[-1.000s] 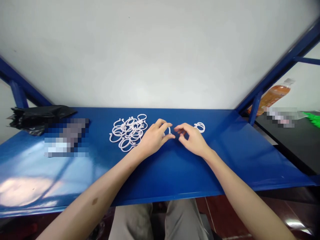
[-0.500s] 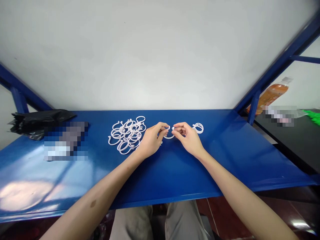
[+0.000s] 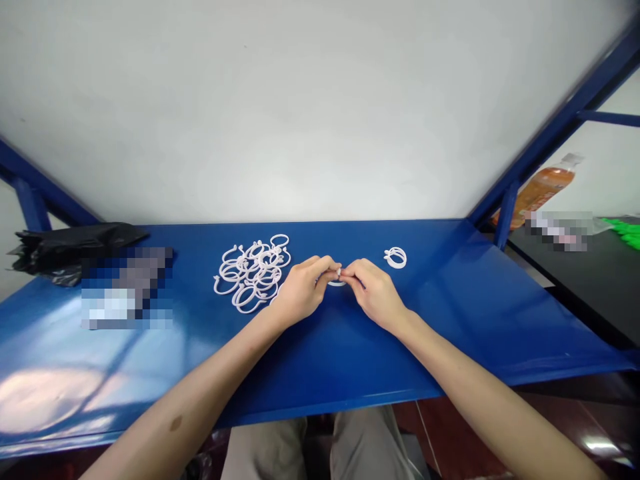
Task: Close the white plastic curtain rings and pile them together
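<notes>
A white plastic ring (image 3: 337,284) is held between both hands above the blue table, its two ends pinched together at the top. My left hand (image 3: 306,283) grips one end with thumb and fingertips, and my right hand (image 3: 373,285) grips the other. The fingers cover much of the ring. Left of my left hand lies a loose pile of white open rings (image 3: 255,273) with small knobs at their ends. A small stack of white rings (image 3: 397,258) sits beyond my right hand.
The blue tabletop (image 3: 450,333) meets a pale wall behind. At the left are a black plastic bag (image 3: 75,247) and a pixelated dark object (image 3: 135,283). Blue frame posts (image 3: 507,213) stand at the sides. An orange drink bottle (image 3: 543,190) leans on a dark surface at the right.
My hands have moved together, and the ring's ends, apart before, now meet between my fingertips. The pile and the small stack stay put.
</notes>
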Motion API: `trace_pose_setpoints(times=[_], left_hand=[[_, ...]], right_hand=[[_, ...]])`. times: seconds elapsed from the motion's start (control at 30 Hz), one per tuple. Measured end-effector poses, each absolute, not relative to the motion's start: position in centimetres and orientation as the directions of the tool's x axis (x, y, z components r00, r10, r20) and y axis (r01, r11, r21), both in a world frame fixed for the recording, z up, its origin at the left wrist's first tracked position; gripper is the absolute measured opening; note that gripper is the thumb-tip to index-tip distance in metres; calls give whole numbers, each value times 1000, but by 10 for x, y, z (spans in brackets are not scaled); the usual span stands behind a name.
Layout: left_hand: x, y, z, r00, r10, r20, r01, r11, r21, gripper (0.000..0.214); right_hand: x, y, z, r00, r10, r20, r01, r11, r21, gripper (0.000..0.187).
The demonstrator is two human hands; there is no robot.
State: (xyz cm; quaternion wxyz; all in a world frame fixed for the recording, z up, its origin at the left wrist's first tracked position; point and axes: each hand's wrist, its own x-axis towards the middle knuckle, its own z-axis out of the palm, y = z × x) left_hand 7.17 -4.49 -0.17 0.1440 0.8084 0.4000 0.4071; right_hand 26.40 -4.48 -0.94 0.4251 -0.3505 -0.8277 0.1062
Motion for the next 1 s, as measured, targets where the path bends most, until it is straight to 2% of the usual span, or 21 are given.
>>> trace_pose_setpoints(times=[0.1,0.17,0.27,0.37,0.43,0.53,0.6,0.67,0.8,1.0], left_hand=[[71,-45,4,371,745,555,544,-659,520,16],[72,-46,9,360,736,574,521,-669,530,23],[74,-46,13,295,768,569,449,-637,627,23],[76,-47,11,267,806,528,395,-592,702,18],[75,-46,10,310,787,534,476,-615,629,22],[70,-44,10,433,745,507,710,-628,317,33],[64,-42,12,521,745,416,779,-614,124,39],[57,-40,14,580,753,311,787,-617,28,42],[48,-36,15,602,768,220,788,-615,-10,45],[43,-29,9,603,783,153,792,-611,8,51]], right_hand=[[264,-44,-6,-398,640,658,492,754,-436,18],[264,-43,-2,-335,658,675,497,732,-466,14],[263,-41,0,-232,709,666,491,676,-549,11],[265,-38,-2,-212,734,645,489,652,-580,11],[271,-34,-3,-214,727,653,517,651,-556,11],[291,-22,0,-196,701,686,650,616,-445,15],[312,-12,2,-142,715,684,767,516,-381,17],[334,-3,2,-59,756,652,849,381,-366,18],[360,9,-4,23,825,565,904,225,-365,23],[360,14,-13,7,844,536,895,234,-380,29]])
